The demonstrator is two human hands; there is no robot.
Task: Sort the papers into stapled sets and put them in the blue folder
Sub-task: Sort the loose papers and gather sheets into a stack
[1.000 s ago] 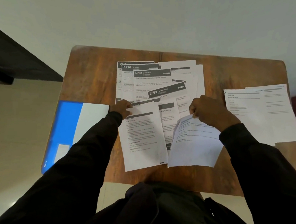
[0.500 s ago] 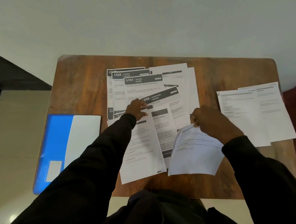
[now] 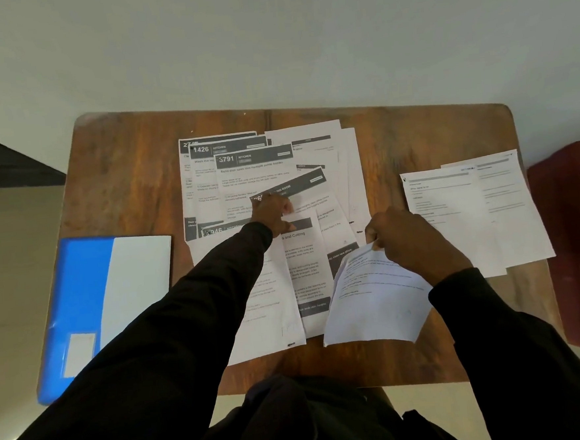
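A spread of papers (image 3: 254, 174) is laid across the middle of the wooden table (image 3: 123, 169). The left hand (image 3: 272, 210) is set on a tilted sheet (image 3: 308, 184) at its centre. The header band of that sheet slants from lower left to upper right, so it lies directly under this hand, which is judged the nearer one for lifting it. Whether the fingers pinch the sheet or only press it cannot be told through the blur. A loose white sheet (image 3: 373, 303) is pinched at its top corner by the right hand (image 3: 410, 242), right of centre, and hangs toward the bottom of the frame. Two sheets (image 3: 470, 214) are set apart at the right, near that hand. The blue folder (image 3: 85, 303) lies shut at the lower left, well apart from both hands, its long axis running up the frame. "1426 KITCHEN", "3791 KITCHEN" and "LIVING ROOM" can be read on the dark headers. Lower down, "946 KITCHEN" and "s and Cutting" can be read in part.
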